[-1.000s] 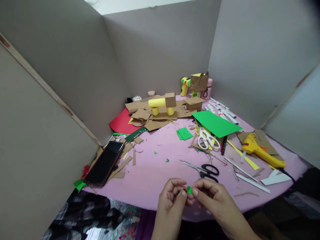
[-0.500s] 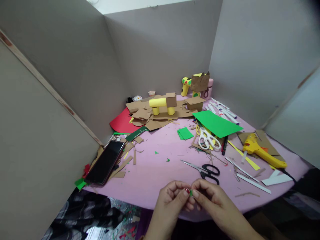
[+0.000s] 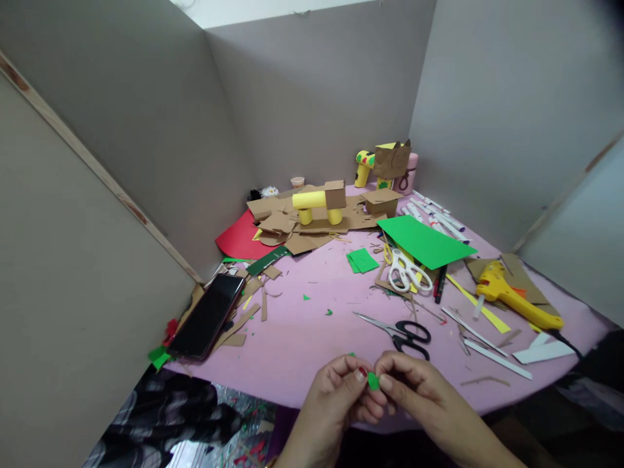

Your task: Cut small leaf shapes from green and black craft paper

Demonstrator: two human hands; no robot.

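At the table's front edge, a small green paper piece (image 3: 373,381) is pinched between the fingertips of both my hands. My left hand (image 3: 341,393) closes on its left side, with a bit of green also showing above the index finger. My right hand (image 3: 412,387) grips it from the right, thumb against forefinger. Just beyond my right hand lie black-handled scissors (image 3: 397,333), their blades pointing left. Tiny green paper scraps (image 3: 329,312) lie farther out, and a short stack of green paper squares (image 3: 363,260) sits beyond them.
A yellow glue gun (image 3: 517,296) lies at the right, near white scissors (image 3: 408,270) and a green sheet (image 3: 425,240). A phone (image 3: 207,316) rests at the left. Behind, a yellow tube figure with a cardboard head (image 3: 319,200) stands on cardboard. Grey panels (image 3: 316,97) enclose the table.
The green paper piece shows more fully between my fingertips now. My hands have drifted slightly apart around it, and a green bit appears above my left fingers.
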